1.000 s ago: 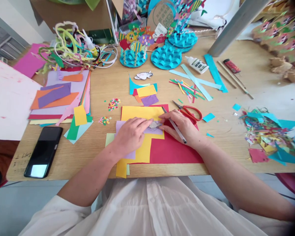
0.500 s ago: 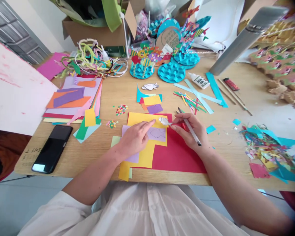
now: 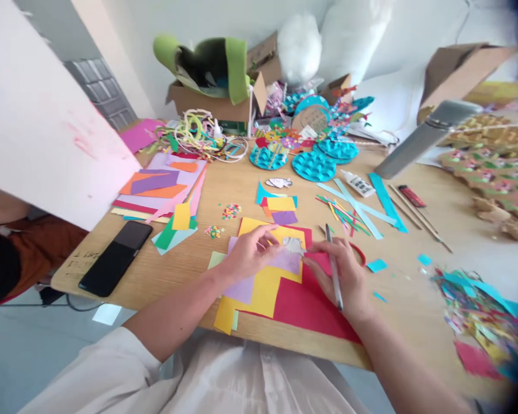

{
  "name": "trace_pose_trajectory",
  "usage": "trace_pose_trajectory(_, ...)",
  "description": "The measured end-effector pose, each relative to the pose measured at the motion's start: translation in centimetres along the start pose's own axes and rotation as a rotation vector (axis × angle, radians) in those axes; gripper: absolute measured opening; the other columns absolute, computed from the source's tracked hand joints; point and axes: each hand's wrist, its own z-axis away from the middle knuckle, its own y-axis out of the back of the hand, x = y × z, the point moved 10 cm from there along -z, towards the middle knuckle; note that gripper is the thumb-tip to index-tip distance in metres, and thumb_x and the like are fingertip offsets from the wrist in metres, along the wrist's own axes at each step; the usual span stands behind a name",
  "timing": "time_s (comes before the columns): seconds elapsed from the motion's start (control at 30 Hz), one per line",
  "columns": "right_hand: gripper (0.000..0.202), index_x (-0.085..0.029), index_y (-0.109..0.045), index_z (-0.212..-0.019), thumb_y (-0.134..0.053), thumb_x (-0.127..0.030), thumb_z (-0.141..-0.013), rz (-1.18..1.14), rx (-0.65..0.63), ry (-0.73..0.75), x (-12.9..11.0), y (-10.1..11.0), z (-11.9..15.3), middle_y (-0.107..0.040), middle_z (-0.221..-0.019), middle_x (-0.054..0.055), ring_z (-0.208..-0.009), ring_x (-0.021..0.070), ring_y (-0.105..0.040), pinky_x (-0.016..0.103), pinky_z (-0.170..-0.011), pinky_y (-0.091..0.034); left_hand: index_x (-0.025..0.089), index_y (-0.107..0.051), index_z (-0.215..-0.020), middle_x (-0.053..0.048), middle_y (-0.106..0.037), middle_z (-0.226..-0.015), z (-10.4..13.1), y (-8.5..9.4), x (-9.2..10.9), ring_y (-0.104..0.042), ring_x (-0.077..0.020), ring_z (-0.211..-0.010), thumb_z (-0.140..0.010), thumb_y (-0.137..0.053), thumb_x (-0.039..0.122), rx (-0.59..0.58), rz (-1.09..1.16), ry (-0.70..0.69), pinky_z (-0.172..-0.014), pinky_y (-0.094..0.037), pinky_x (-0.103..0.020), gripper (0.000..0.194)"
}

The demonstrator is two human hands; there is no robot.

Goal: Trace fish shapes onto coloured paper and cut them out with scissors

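Observation:
My right hand point(image 3: 339, 270) has a pen point(image 3: 334, 273) tucked between its fingers. Its thumb and forefinger pinch the tail of a small white paper fish cutout point(image 3: 292, 245). Just left of the fish, my left hand point(image 3: 256, 248) is open, its fingers loosely bent and apart. Below both lie yellow paper point(image 3: 263, 296), a lilac paper piece point(image 3: 287, 263) and a red sheet point(image 3: 302, 310). The outline drawn on the lilac piece is now hard to make out. A red scissors-like handle point(image 3: 360, 253) shows behind my right hand.
Another paper fish point(image 3: 278, 183) lies beyond coloured scraps. To the left are a phone point(image 3: 115, 259) and stacked paper point(image 3: 155, 181). Glue point(image 3: 358, 184), a grey flask point(image 3: 423, 141) and a heap of scraps point(image 3: 470, 310) stand or lie right. A person sits at far left.
The view has tilted up and shifted. My left hand's pointing finger has drawn back into a loose curl. The fish, still in my right hand, has moved down toward the lilac paper.

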Motion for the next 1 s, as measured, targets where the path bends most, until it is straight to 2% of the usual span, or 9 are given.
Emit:
trace_pose_trajectory(0.07, 0.037, -0.025, -0.052, -0.113, -0.067, -0.014, -0.082, 0.005, -0.004, 0.098, -1.6, -0.3, 0.1, -0.065, -0.090, 0.006, -0.079, 0.0235, -0.055, 0.041, -0.071, -0.048, 0.013, -0.056, -0.123, -0.002, -0.062, -0.084, -0.1, -1.0, -1.4, -0.059, -0.0105, -0.067, -0.077, -0.070, 0.027, -0.037, 0.221, 0.092, -0.062, -0.050, -0.024, 0.050)
trace_pose_trajectory(0.13, 0.039, -0.026, -0.052, -0.115, -0.067, -0.014, -0.081, 0.001, -0.029, 0.122, -1.9, -0.7, 0.2, -0.064, -0.088, 0.006, -0.079, 0.0245, -0.055, 0.041, -0.068, -0.047, 0.012, -0.058, -0.120, 0.002, -0.055, -0.075, -0.2, -2.0, -2.5, -0.057, -0.0086, -0.061, -0.074, -0.071, 0.024, -0.096, 0.377, 0.169, -0.060, -0.050, -0.024, 0.049)
trace_pose_trajectory(0.2, 0.038, -0.026, -0.052, -0.115, -0.068, -0.019, -0.081, -0.015, -0.019, 0.118, -1.7, -0.6, 0.2, -0.064, -0.090, 0.006, -0.080, 0.0262, -0.056, 0.043, -0.068, -0.048, 0.012, -0.060, -0.116, 0.004, -0.053, -0.071, -0.6, -1.7, -2.9, -0.055, -0.0066, -0.055, -0.071, -0.070, 0.020, -0.067, 0.445, 0.176, -0.056, -0.049, -0.021, 0.046)
trace_pose_trajectory(0.33, 0.032, -0.026, -0.053, -0.114, -0.064, -0.026, -0.084, -0.028, 0.030, 0.049, -0.5, 0.1, 0.1, -0.062, -0.090, 0.008, -0.080, 0.0275, -0.059, 0.046, -0.071, -0.048, 0.013, -0.062, -0.111, 0.005, -0.053, -0.069, -1.3, 1.3, -2.6, -0.054, -0.0061, -0.053, -0.070, -0.067, 0.016, 0.104, 0.423, 0.145, -0.052, -0.049, -0.020, 0.042)
trace_pose_trajectory(0.6, 0.026, -0.025, -0.056, -0.111, -0.062, -0.027, -0.085, 0.037, 0.110, -0.023, 0.9, 1.2, 0.5, -0.064, -0.089, 0.007, -0.077, 0.0275, -0.063, 0.043, -0.067, -0.050, 0.013, -0.063, -0.107, 0.005, -0.058, -0.066, -1.5, 7.2, -2.5, -0.055, -0.0054, -0.051, -0.071, -0.062, 0.014, 0.429, 0.359, 0.114, -0.051, -0.048, -0.018, 0.037)
trace_pose_trajectory(0.73, 0.027, -0.027, -0.057, -0.112, -0.061, -0.028, -0.085, 0.047, 0.135, -0.081, 2.1, 1.3, 0.9, -0.064, -0.089, 0.007, -0.078, 0.0290, -0.064, 0.045, -0.069, -0.051, 0.013, -0.059, -0.114, 0.001, -0.065, -0.074, -1.4, 9.0, -2.5, -0.056, -0.0064, -0.055, -0.076, -0.060, 0.018, 0.526, 0.305, 0.079, -0.054, -0.049, -0.019, 0.038)
trace_pose_trajectory(0.8, 0.027, -0.027, -0.057, -0.112, -0.062, -0.027, -0.085, 0.029, 0.145, -0.079, 2.2, 1.3, 1.0, -0.064, -0.088, 0.006, -0.077, 0.0277, -0.064, 0.044, -0.069, -0.051, 0.013, -0.059, -0.114, 0.000, -0.066, -0.074, -1.5, 9.0, -2.7, -0.057, -0.0074, -0.055, -0.076, -0.060, 0.018, 0.521, 0.260, 0.070, -0.055, -0.048, -0.020, 0.038)
trace_pose_trajectory(0.9, 0.020, -0.025, -0.059, -0.105, -0.062, -0.026, -0.085, 0.013, 0.154, -0.063, 1.8, 1.4, 0.8, -0.064, -0.087, 0.006, -0.075, 0.0245, -0.064, 0.040, -0.067, -0.051, 0.013, -0.060, -0.112, 0.001, -0.065, -0.070, -1.7, 8.1, -2.7, -0.057, -0.0086, -0.055, -0.075, -0.061, 0.016, 0.464, 0.208, 0.052, -0.055, -0.047, -0.021, 0.036)
trace_pose_trajectory(1.0, 0.014, -0.025, -0.060, -0.102, -0.058, -0.028, -0.089, 0.014, 0.077, -0.090, 1.0, 1.2, -0.2, -0.067, -0.093, 0.007, -0.083, 0.0250, -0.066, 0.038, -0.069, -0.053, 0.015, -0.062, -0.108, 0.001, -0.067, -0.070, -1.7, 6.8, -2.2, -0.061, -0.0103, -0.062, -0.074, -0.062, 0.011, 0.405, 0.162, 0.019, -0.062, -0.047, -0.021, 0.035)
